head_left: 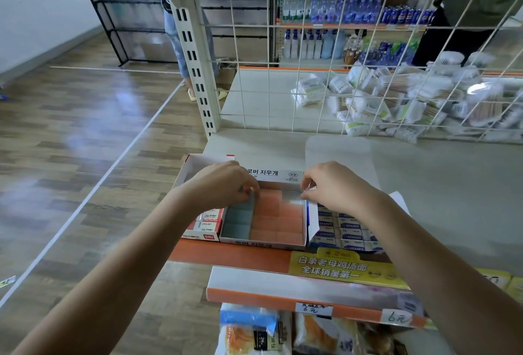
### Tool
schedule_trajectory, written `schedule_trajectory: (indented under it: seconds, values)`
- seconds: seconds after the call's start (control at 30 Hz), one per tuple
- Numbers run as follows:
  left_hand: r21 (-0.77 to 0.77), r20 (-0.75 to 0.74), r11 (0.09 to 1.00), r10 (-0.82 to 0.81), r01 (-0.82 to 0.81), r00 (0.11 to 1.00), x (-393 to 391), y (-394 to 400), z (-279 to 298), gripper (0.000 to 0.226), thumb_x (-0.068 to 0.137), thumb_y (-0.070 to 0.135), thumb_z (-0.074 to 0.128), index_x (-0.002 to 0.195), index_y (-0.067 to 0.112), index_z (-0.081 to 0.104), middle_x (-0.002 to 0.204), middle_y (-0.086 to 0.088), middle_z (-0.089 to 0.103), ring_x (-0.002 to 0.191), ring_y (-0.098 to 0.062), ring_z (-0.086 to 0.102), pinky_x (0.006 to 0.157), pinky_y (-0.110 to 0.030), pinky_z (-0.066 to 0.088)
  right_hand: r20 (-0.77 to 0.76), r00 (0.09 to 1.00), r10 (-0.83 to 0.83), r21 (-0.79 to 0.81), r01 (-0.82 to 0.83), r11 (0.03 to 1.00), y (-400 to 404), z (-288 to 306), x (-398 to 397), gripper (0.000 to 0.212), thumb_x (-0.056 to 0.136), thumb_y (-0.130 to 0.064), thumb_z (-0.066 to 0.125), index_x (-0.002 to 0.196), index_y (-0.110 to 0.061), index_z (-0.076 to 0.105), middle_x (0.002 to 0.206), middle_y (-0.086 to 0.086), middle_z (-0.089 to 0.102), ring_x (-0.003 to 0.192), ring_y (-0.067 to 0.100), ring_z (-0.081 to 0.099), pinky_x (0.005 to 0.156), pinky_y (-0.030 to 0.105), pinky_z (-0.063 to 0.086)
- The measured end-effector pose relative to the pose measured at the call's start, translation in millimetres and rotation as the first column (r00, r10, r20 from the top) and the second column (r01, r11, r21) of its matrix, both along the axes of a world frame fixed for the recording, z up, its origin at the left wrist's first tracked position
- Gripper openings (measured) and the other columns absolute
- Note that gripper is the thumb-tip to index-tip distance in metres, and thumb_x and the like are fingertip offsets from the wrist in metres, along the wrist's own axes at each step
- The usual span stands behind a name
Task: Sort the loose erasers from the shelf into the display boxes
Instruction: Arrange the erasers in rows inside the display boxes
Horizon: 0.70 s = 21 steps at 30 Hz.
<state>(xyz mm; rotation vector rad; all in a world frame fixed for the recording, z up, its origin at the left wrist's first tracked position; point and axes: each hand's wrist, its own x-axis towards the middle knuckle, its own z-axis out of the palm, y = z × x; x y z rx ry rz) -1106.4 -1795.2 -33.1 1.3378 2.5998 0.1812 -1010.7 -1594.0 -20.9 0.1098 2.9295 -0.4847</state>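
Three display boxes stand side by side at the shelf's front edge. The middle white box (263, 243) holds rows of pink erasers (278, 219) and a column of grey-blue erasers (237, 220). My left hand (223, 185) hovers over its back left corner, fingers curled down onto a grey-blue eraser. My right hand (334, 185) is at the back right corner, fingertips pinched at the box's rim; what they pinch is too small to tell. The red box (205, 234) at left holds white 2B erasers. The blue-and-white box (343, 230) at right is partly hidden by my right forearm.
The grey shelf board (438, 185) stretches to the right. A wire grid (311, 71) at the back fences off packets of cotton swabs (396, 100). A person stands behind the shelf upright (195, 66). Orange shelf edges with price tags (396, 317) lie below.
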Motion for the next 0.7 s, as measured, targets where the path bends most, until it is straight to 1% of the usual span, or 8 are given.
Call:
schedule_trajectory:
  seconds: [0.07,0.2,0.3,0.37,0.47,0.57,0.63,0.7]
  values:
    - [-0.021,-0.005,1.0,-0.005,0.004,1.0,-0.6,1.8,-1.4,0.02,0.085,0.022,0.059,0.097,0.035,0.07,0.084,0.014,0.063,0.083,-0.004,0.043,0.083,-0.032,0.046,-0.008,1.0,0.009,-0.006,-0.009,1.0,1.2,-0.2,0.2,0.023,0.089,-0.025,0.061,0.108,-0.014,0.065,0.11,0.004,0.064,0.098,0.018,0.059,0.075,0.023,0.041]
    - [-0.044,-0.009,0.999,0.008,-0.009,1.0,-1.5,2.7,-0.5,0.021,0.085,0.021,0.057,0.096,0.034,0.07,0.078,0.015,0.057,0.082,-0.005,0.045,0.084,-0.031,0.046,-0.014,0.999,0.029,-0.018,-0.03,0.999,4.1,-1.4,1.1,0.023,0.09,-0.026,0.06,0.108,-0.014,0.065,0.109,0.003,0.064,0.096,0.017,0.059,0.074,0.022,0.04]
    - [-0.061,-0.012,0.998,0.021,-0.022,1.0,-0.2,13.2,11.2,0.017,0.089,0.028,0.056,0.1,0.033,0.068,0.088,0.011,0.064,0.084,-0.008,0.052,0.082,-0.029,0.046,-0.047,0.998,0.033,-0.03,-0.034,0.999,7.8,0.3,1.4,0.021,0.091,-0.029,0.056,0.103,-0.015,0.066,0.102,0.001,0.065,0.088,0.015,0.059,0.068,0.021,0.043]
    - [-0.069,-0.07,0.997,0.033,-0.038,0.997,-2.9,28.2,23.2,0.018,0.09,0.037,0.054,0.105,0.033,0.064,0.097,0.012,0.065,0.09,-0.009,0.055,0.083,-0.031,0.047,-0.105,0.994,0.03,0.011,-0.029,1.0,14.6,5.1,1.4,0.023,0.093,-0.028,0.052,0.101,-0.013,0.066,0.098,0.002,0.064,0.084,0.015,0.058,0.065,0.021,0.044]
    - [-0.046,-0.204,0.998,0.023,-0.033,0.979,-10.5,65.3,38.6,0.023,0.092,0.042,0.05,0.11,0.031,0.06,0.105,0.009,0.064,0.1,-0.015,0.056,0.084,-0.032,0.047,-0.195,0.981,0.009,0.13,0.017,0.991,39.4,12.3,0.3,0.026,0.094,-0.027,0.048,0.104,-0.01,0.064,0.105,0.007,0.061,0.094,0.022,0.057,0.081,0.034,0.048]
    - [-0.023,-0.295,1.0,-0.026,0.02,0.955,-9.0,120.6,50.2,0.033,0.093,0.045,0.046,0.119,0.028,0.055,0.116,0.002,0.059,0.11,-0.02,0.052,0.091,-0.034,0.041,-0.201,0.979,-0.047,0.205,0.089,0.975,81.9,18.3,8.6,0.03,0.094,-0.027,0.049,0.121,-0.014,0.056,0.121,0.006,0.053,0.115,0.023,0.047,0.092,0.034,0.043]
    - [-0.022,-0.324,0.997,-0.079,0.077,0.943,1.8,163.9,57.8,0.039,0.093,0.048,0.044,0.126,0.028,0.05,0.122,0.001,0.054,0.116,-0.021,0.048,0.093,-0.034,0.038,-0.157,0.981,-0.116,0.256,0.154,0.954,115.2,21.0,22.3,0.035,0.093,-0.024,0.05,0.128,-0.016,0.051,0.13,0.004,0.049,0.123,0.021,0.041,0.097,0.035,0.04]
    - [-0.04,-0.334,0.986,-0.169,0.165,0.927,18.7,209.8,63.3,0.042,0.094,0.049,0.042,0.129,0.026,0.046,0.124,-0.002,0.052,0.118,-0.023,0.046,0.092,-0.036,0.038,-0.131,0.966,-0.223,0.271,0.251,0.929,150.7,23.3,41.7,0.039,0.093,-0.022,0.05,0.131,-0.018,0.048,0.135,0.003,0.046,0.126,0.021,0.038,0.101,0.035,0.037]
